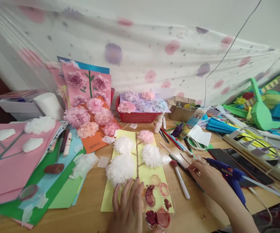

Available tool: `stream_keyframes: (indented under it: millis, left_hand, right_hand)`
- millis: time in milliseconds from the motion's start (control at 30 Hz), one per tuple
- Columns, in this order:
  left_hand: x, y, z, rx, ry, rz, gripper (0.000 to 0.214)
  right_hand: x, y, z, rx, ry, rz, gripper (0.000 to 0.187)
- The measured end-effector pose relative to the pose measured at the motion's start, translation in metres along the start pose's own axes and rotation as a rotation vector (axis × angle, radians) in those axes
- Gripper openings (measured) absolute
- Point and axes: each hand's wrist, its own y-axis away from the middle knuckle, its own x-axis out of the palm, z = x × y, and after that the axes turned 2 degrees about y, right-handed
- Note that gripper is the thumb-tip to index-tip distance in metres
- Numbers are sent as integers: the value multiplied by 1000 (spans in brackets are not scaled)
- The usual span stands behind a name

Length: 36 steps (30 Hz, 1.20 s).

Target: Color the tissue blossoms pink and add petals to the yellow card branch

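Observation:
My left hand [127, 205] lies with fingers stretched over the lower part of a yellow sheet [107, 202]. Right beside it is a clear makeup palette [164, 218] with pink and dark red pans. White tissue-paper flowers [120, 170] and a pink-tinted one [145, 136] sit along a brown stem on the sheet. My right hand [206, 174] is over the pens to the right, thumb and fingertips pinched together; what they grip is unclear. A black dotted pen [183, 166] runs under its fingertips. A makeup brush [182, 184] with a white handle lies between the hands.
A blue glue gun [224, 168] lies by the right hand, near dark phones [249, 165] and a power strip [239, 142]. Behind stand a red basket [140, 117] and a cardboard box [182, 113]. Pink sheets [13, 171] and finished flower cards [98, 126] are at left.

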Motion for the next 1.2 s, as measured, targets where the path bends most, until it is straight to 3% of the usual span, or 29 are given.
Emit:
stream_keyframes:
  millis: [133,267,433,567,700,967,1133,1200]
  left_hand:
    - [6,2,1,-12,39,-4,75]
    - [9,1,1,-15,68,-14,84]
    - [-6,-5,-6,-50,169,129,92]
    - [-24,-11,-12,-149,282,251,97]
    - [-28,-13,-13,-160,325,277,97]
    - [-19,-10,-8,-116,297,207,92]
    - [-38,-13,-13,-140,321,214,88]
    - [-44,-17,-14,-146,323,215,88]
  right_hand:
    - [-8,-2,4,-126,-21,-108,28]
    - [-32,-12,25,-241,-68,-210,30]
    - [-54,-30,54,-368,-36,-301,33]
    - [-53,-44,72,-485,12,-299,34]
    - [-53,-51,86,-557,-2,-239,33]
    - [-59,-39,82,-545,-65,-208,30]
    - [-64,-26,63,-325,-60,-208,32]
    - [-67,-20,59,-272,-28,-300,33]
